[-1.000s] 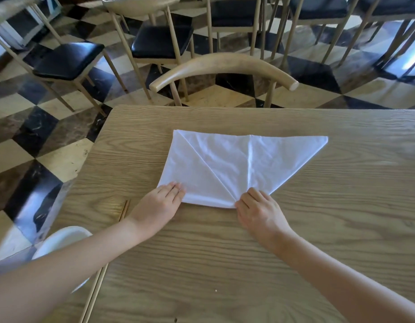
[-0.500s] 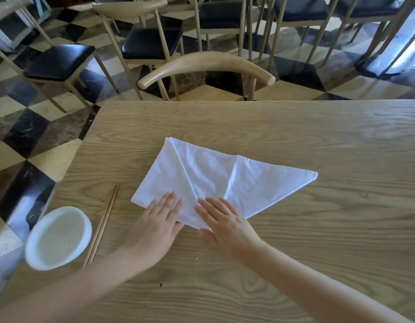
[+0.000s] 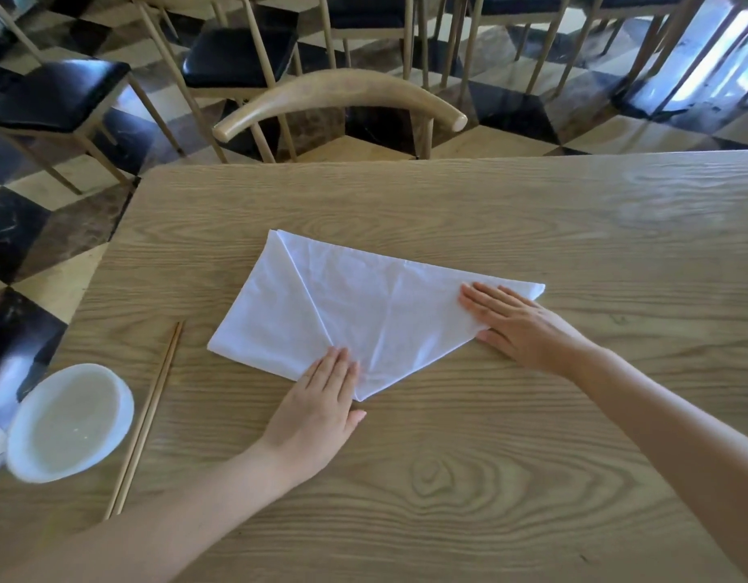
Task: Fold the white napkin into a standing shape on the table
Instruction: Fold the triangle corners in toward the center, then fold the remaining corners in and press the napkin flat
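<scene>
Item 1. White napkin (image 3: 364, 313): lies flat at the middle of the table (image 3: 532, 477), folded, not standing. One corner points toward the near edge, one toward the right, and one toward the far left. A folded flap covers the left part, and its diagonal edge runs from the far-left corner down to the near corner. Faint creases cross the right part.

Item 2. Left hand (image 3: 322, 397): palm down, fingers straight and held together, gripping nothing. The fingertips rest on the napkin just left of its near corner. The thumb lies on bare wood beside that corner. The forearm runs in from the near left, low over the table.

Item 3. Right hand (image 3: 519, 326): palm down, fingers straight and slightly spread, pointing left, gripping nothing. The fingers lie flat on the napkin's right corner, and the heel of the hand sits on the table just past the cloth's edge. The very tip of the corner shows beyond the hand. The forearm runs in from the near right.

Item 4. White bowl (image 3: 126, 408): at the near left edge of the table, well apart from the napkin.

Item 5. Chopsticks (image 3: 147, 414): a wooden pair lying side by side, between bowl and napkin.

Item 6. Wooden chair (image 3: 338, 92): curved back rail, at the table's far side.

Item 7. Black-seated chairs (image 3: 57, 94): farther off, on a checkered floor (image 3: 40, 229).
</scene>
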`<state>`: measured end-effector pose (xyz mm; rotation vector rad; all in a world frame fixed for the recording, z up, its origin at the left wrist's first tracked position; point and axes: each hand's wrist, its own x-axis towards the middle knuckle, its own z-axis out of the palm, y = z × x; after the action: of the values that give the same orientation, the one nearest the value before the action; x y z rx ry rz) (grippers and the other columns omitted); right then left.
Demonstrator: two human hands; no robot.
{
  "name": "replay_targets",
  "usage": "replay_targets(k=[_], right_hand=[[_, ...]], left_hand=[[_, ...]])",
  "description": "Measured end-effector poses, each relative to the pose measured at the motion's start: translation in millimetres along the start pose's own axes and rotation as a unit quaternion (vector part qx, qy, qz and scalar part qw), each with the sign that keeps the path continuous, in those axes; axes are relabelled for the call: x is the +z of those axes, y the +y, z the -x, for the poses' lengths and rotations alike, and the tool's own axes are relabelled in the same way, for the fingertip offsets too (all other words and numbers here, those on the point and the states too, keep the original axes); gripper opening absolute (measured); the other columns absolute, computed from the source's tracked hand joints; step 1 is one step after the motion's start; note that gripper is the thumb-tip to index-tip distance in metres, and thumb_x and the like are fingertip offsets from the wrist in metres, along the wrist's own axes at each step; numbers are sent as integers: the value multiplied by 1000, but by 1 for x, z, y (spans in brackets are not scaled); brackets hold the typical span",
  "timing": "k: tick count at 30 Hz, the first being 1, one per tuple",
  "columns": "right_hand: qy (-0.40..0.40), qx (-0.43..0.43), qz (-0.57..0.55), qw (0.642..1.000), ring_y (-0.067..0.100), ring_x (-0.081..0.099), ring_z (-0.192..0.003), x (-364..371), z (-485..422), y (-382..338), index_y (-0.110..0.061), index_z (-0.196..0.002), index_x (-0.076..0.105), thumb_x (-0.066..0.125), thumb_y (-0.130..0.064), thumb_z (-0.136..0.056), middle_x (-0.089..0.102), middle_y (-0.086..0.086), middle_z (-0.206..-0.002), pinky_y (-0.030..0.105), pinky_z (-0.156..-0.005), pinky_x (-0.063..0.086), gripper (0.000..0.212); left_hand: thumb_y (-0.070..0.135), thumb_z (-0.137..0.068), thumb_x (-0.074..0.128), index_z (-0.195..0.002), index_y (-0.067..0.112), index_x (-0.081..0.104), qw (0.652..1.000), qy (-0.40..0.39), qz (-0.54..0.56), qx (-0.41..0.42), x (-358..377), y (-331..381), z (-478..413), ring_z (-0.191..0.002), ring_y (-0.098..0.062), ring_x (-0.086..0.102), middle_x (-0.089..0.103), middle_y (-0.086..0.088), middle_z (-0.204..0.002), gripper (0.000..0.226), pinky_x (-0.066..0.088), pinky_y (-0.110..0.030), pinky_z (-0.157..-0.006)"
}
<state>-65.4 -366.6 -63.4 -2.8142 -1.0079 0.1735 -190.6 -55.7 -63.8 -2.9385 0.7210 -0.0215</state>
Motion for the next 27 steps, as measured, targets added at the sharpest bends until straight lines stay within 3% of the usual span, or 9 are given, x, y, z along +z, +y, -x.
replay_targets(k=[2, 4, 8, 11, 14, 18, 21, 23, 27], right_hand=[[48, -11, -16, 999, 19, 39, -133, -1, 4, 10, -9, -138, 43, 26, -46, -96, 44, 4, -144, 34, -112, 29, 58], [95, -16, -19, 995, 19, 45, -128, -5, 10, 14, -8, -132, 51, 45, -31, -95, 51, 6, -138, 38, -104, 41, 44], [97, -10, -12, 995, 17, 46, -127, -3, 28, 34, -9, -132, 52, 65, 10, -77, 50, 2, -139, 37, -100, 44, 59], [128, 50, -9, 990, 21, 55, -120, -7, 35, 46, -10, -126, 58, 64, 15, -74, 57, 3, -132, 40, -92, 51, 58], [167, 72, -1, 983, 27, 64, -103, -13, 30, 49, -5, -106, 68, 67, 9, -75, 69, 8, -113, 39, -83, 54, 33], [163, 116, -2, 980, 29, 59, -90, -17, 15, 47, -7, -92, 65, 62, -7, -84, 69, 6, -92, 35, -77, 47, 8], [161, 170, -110, 966, 28, 55, -83, -26, 5, 44, -8, -88, 61, 58, -6, -85, 62, 5, -86, 30, -70, 41, 4], [176, 189, -214, 942, 25, 55, -76, -36, -6, 38, -11, -85, 61, 58, -2, -83, 60, 4, -81, 25, -68, 39, 10], [170, 210, -316, 909, -5, 52, -64, -53, -44, 26, -22, -85, 64, 58, -10, -83, 60, -4, -77, 5, -63, 37, 13]], left_hand=[[31, -80, 57, -108, -3, 66, 999, 34, 2, -9, -6, 8, -8, -101, -31, 65, 67, -18, -109, 45, 55, -37, -84], [17, -66, 73, -94, 3, 68, 998, 59, -3, -14, -12, 17, -18, -80, -24, 62, 65, -8, -88, 32, 54, -32, -67], [-6, -52, 65, -74, 11, 59, 996, 76, -43, 5, -16, 32, -32, -59, -20, 51, 51, -2, -64, 28, 41, -26, -50], [-12, -47, 46, -61, 12, 55, 994, 79, -79, 6, -22, 35, -35, -51, -17, 47, 46, 0, -55, 30, 29, -24, -42], [-12, -38, 42, -56, 13, 52, 994, 69, -80, -5, -25, 33, -35, -47, -17, 45, 45, 0, -51, 32, 21, -23, -44], [-10, -30, 63, -54, 13, 50, 997, 69, -26, -37, -20, 32, -33, -45, -18, 45, 45, 0, -50, 36, 24, -23, -42], [-9, -39, 72, -62, 11, 59, 990, 103, 46, -87, -10, 38, -27, -57, -20, 57, 58, -2, -61, 33, 43, -26, -44], [-9, -50, 73, -70, 11, 63, 981, 126, 84, -118, -6, 42, -25, -68, -22, 61, 63, -2, -72, 30, 51, -30, -58], [-4, -63, 69, -69, 14, 62, 969, 146, 114, -162, -9, 45, -24, -74, -23, 57, 59, 0, -77, 20, 37, -30, -72]])
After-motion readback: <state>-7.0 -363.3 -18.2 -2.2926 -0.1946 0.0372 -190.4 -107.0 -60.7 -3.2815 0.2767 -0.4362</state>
